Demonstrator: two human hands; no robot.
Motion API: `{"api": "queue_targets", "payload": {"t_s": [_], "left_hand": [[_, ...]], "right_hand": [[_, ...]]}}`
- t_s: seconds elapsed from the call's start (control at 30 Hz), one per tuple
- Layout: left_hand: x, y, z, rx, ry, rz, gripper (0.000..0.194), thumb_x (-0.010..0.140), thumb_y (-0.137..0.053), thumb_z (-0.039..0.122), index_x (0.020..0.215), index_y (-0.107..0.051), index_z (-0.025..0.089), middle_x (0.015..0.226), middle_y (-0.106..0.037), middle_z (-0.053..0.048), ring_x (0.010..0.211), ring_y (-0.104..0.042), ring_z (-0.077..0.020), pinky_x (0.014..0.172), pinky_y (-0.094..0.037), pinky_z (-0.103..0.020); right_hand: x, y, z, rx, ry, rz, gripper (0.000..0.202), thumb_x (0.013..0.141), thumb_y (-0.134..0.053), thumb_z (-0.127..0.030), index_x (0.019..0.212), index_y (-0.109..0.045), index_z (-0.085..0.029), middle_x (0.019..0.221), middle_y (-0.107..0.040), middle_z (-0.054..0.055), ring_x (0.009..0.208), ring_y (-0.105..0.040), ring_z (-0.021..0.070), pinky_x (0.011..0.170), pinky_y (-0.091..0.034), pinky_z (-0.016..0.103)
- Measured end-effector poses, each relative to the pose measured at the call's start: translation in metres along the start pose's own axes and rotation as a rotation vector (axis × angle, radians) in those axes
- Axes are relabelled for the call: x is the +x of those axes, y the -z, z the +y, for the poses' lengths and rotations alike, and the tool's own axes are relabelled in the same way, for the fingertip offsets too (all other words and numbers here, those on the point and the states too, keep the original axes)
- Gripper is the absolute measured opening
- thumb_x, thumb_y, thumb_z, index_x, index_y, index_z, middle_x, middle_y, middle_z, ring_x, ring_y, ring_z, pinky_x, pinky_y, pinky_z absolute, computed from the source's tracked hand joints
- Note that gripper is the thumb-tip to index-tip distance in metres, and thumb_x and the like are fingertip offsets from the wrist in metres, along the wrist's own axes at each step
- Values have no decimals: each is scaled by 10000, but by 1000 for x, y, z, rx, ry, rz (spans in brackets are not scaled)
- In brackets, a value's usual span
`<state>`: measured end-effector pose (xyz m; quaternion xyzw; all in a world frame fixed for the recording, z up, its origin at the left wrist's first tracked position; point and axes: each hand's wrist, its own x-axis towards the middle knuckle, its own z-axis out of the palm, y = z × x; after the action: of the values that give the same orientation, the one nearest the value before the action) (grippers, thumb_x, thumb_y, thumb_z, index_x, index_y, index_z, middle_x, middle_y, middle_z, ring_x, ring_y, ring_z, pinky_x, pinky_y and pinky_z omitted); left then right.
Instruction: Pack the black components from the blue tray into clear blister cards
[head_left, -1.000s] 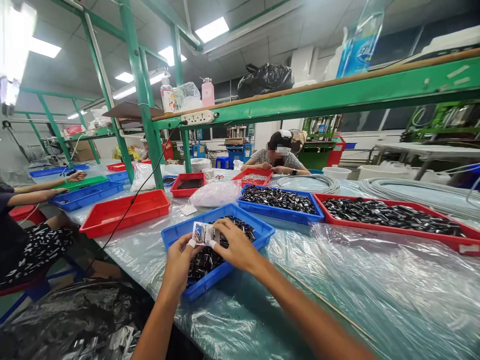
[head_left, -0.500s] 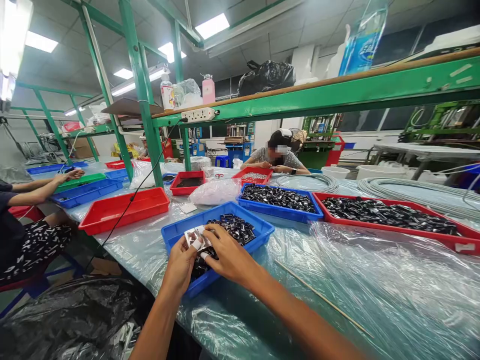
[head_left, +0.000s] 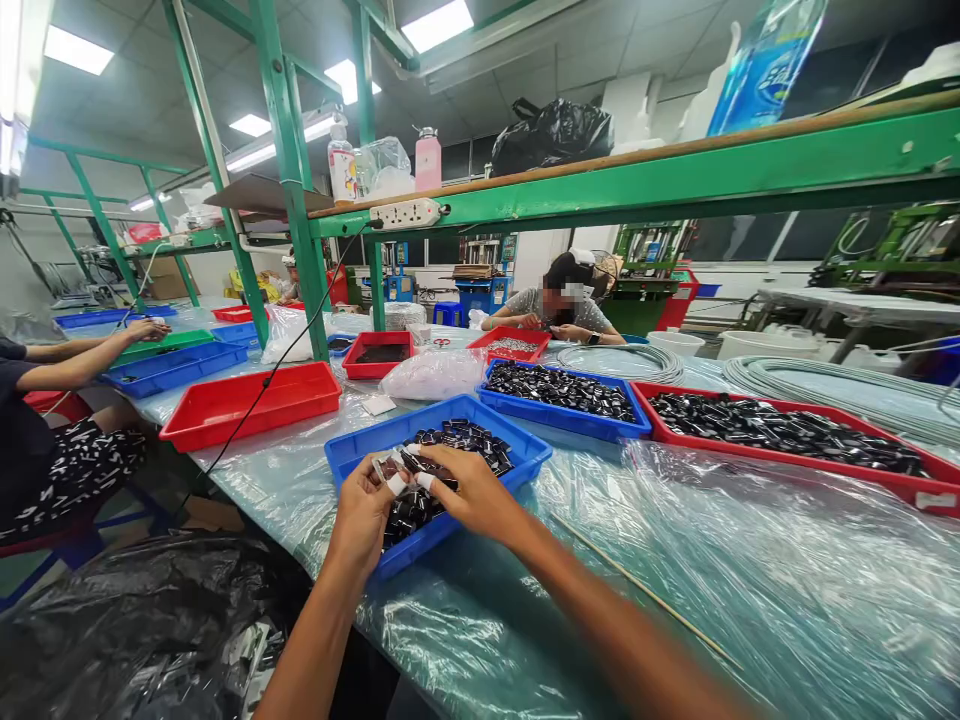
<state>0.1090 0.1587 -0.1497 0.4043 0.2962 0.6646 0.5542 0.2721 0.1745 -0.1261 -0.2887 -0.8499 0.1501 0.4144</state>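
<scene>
Above the near blue tray [head_left: 450, 535], my left hand [head_left: 365, 510] pinches a small clear-and-white piece [head_left: 388, 468] between thumb and fingers. Close beside it on the right, my right hand [head_left: 461, 487] has its thumb and fingers together around a small dark piece [head_left: 417, 462], which touches or nearly touches the other piece. White wraps cover some fingertips on both hands. Many small black parts [head_left: 472, 440] lie in the tray below, partly hidden by my hands.
Behind are a red tray [head_left: 251, 408], a blue tray of black parts [head_left: 559, 392] and a long red tray [head_left: 787, 430]. A thin stick [head_left: 645, 590] lies at right. People sit across and at left. A green shelf beam [head_left: 600, 190] spans above.
My right thumb and fingers have closed together, and a dark piece now shows at their tips. The clear-and-white piece in my left hand is tilted differently. The camera view has shifted slightly.
</scene>
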Motion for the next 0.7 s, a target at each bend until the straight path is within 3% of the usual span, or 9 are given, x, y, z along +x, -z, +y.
{"api": "queue_targets", "payload": {"t_s": [0.13, 0.23, 0.3, 0.43, 0.53, 0.7], "left_hand": [[-2, 1, -2, 100, -7, 1, 381, 614, -824, 278, 915, -623, 160, 870, -691, -27, 813, -636, -161, 799, -471, -270], [-3, 0, -5, 213, -33, 93, 387, 626, -802, 333, 919, -621, 156, 894, -691, -43, 871, -640, -193, 848, -461, -307], [-1, 1, -7, 281, -50, 172, 397, 632, -782, 351, 937, -621, 154, 925, -689, -57, 906, -637, -212, 878, -452, -333], [5, 5, -12, 326, -114, 243, 364, 674, -734, 356, 958, -611, 164, 937, -681, -58, 916, -627, -213, 897, -439, -352], [7, 9, -14, 339, -186, 249, 317, 687, -723, 331, 932, -608, 165, 908, -671, -47, 875, -619, -193, 882, -439, -340], [4, 9, -12, 356, -194, 267, 299, 689, -715, 324, 919, -590, 178, 893, -644, -12, 842, -605, -156, 847, -454, -292]], "right_hand": [[-2, 7, 18, 74, -77, 141, 411, 930, -416, -182, 1326, -524, -189, 1079, -697, 90, 968, -672, 218, 900, -543, 443], [-3, 10, 27, 124, -205, 244, 362, 945, -384, -190, 1265, -554, -182, 975, -695, 67, 861, -676, 188, 787, -587, 399], [-2, 11, 27, 6, -160, 225, 309, 922, -418, -159, 1175, -595, -173, 995, -675, 78, 906, -648, 197, 808, -569, 397], [3, 13, 11, -188, -41, 79, 242, 903, -462, -110, 1092, -601, -169, 1090, -612, 94, 941, -590, 193, 833, -523, 373], [-1, 19, -20, -245, -17, -50, 164, 920, -479, -131, 1020, -605, -164, 984, -607, 73, 868, -581, 176, 796, -509, 346], [-53, 31, -92, -316, 183, -460, 180, 916, -487, -149, 1049, -609, -165, 1036, -617, 85, 901, -595, 179, 793, -503, 313]]}}
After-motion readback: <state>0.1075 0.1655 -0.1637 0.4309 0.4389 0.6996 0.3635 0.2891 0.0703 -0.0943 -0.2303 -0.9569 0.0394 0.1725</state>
